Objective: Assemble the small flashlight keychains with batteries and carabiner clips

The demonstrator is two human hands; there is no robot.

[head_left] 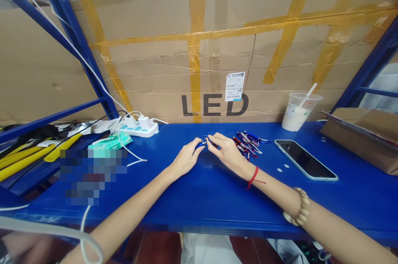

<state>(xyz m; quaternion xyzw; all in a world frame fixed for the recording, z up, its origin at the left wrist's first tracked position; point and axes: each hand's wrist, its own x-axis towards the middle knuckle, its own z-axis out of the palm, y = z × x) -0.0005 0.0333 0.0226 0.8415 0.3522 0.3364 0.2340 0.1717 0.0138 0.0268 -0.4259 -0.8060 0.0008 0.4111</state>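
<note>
My left hand (185,159) is closed around a small shiny blue pen-like piece (200,144), most of it hidden by the fingers. Close beside it, my right hand (228,154) pinches at the near end of the same spot, its fingertips almost meeting those of the left. What exactly the right fingertips hold is too small to make out. Just beyond the right hand lies a pile of slim metallic keychain pieces (248,141) in red, purple and blue, several with clip loops at their ends.
A phone (306,159) lies right of the pile, near small white discs (280,170). Behind it stands a plastic cup (295,115) with a straw. An open cardboard box (367,135) is far right. At left are a power strip (139,129), cables and a green packet (110,141).
</note>
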